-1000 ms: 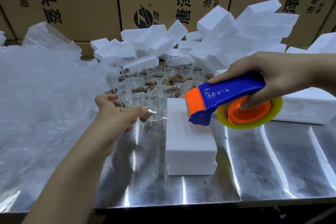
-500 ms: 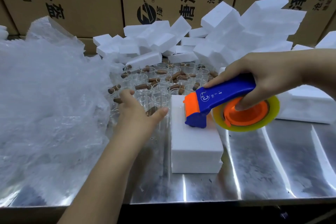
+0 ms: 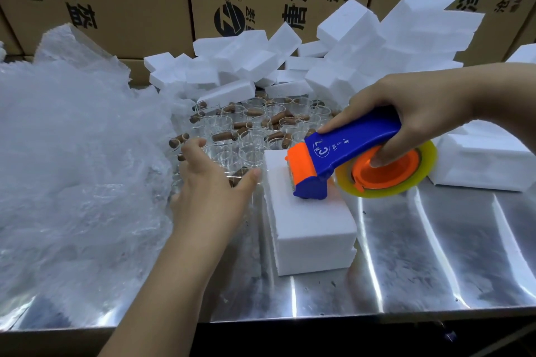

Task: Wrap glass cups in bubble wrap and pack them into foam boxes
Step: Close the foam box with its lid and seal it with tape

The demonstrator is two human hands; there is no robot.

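Matt white foam box, glossy plastic tape dispenser, reflective metal table

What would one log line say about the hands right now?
right hand: holds tape dispenser on foam box | left hand: open, at glass cups | bubble wrap: piled left

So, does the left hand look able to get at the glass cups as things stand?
Probably yes. The left hand is spread at the near edge of the glass cups, with nothing between them. The foam box lies to its right, and the right hand holds the tape dispenser at that box.
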